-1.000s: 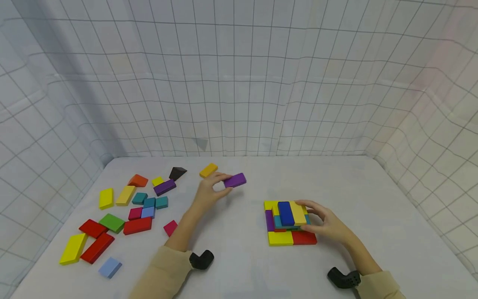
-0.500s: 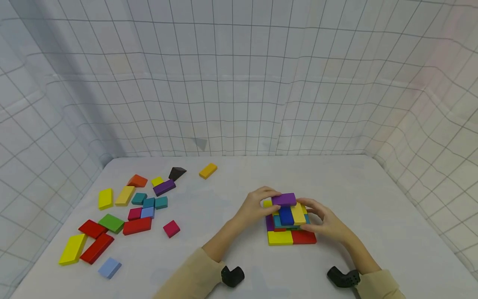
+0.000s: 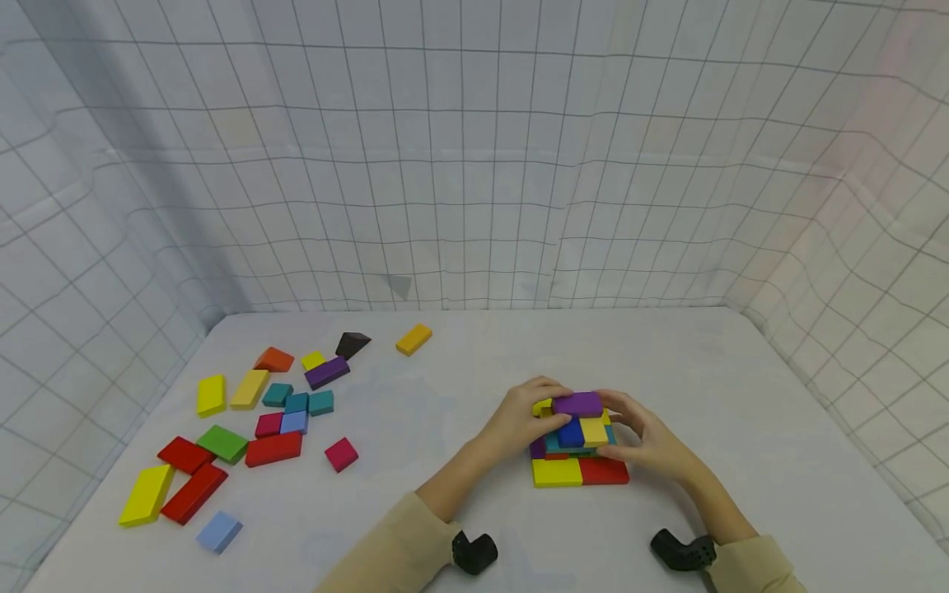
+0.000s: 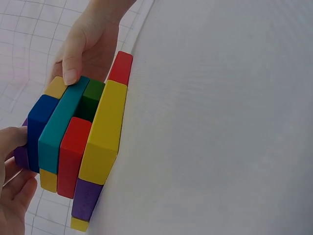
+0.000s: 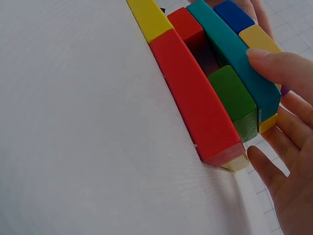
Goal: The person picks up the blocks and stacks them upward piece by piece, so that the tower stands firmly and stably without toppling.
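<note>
White cloth covers the surface (image 3: 460,428); both hands flank a stack of coloured wooden blocks (image 3: 577,449), left hand (image 3: 519,418) and right hand (image 3: 643,439) apparently pinching its top flat purple block (image 3: 577,403).

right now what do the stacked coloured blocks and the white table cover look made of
The stacked coloured blocks, such as the long red block, look like painted wood: matte opaque colour, crisp edges, and a pale bare patch at one corner. It could be dense plastic. The white table cover looks like matte woven fabric, with a faint fine weave in the wrist views.
</note>
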`<state>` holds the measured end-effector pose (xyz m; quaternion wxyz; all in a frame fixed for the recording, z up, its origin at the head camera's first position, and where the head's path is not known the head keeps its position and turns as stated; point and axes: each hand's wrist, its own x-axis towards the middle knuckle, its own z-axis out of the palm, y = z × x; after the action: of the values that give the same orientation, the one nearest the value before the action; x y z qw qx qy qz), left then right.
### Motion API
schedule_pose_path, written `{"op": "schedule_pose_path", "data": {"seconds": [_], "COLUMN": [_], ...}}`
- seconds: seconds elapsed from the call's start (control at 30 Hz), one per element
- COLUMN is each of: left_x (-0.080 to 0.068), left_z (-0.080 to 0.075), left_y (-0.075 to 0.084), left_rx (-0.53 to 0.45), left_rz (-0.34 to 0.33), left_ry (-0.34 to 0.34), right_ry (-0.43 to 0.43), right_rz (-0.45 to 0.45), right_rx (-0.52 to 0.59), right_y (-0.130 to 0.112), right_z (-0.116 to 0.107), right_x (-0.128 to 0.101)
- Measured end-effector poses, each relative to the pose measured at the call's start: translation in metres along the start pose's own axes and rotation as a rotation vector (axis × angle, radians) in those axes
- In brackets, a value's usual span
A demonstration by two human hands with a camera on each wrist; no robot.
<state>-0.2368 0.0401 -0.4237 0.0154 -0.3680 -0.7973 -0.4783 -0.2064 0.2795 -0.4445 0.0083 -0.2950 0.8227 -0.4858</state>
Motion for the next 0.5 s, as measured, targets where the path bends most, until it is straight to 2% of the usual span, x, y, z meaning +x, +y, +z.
{"op": "schedule_pose_path", "data": {"seconds": [0.17,0.5], "left_x": [-0.003,-0.014], "left_z": [-0.002,-0.007], "left_y": [-0.001,0.0], "left_rx": [-0.005,0.021], "left_rz": [-0.019,-0.056], "left_ry": [-0.029,-0.139], "right_ry": [0.0,0.002], "right_rz": [0.01,-0.004], "right_rx": [-0.01,-0.02], "right_y": [-0.001,-0.002], "right_z": [0.0,0.0], "right_x": [0.0,0.001]}}
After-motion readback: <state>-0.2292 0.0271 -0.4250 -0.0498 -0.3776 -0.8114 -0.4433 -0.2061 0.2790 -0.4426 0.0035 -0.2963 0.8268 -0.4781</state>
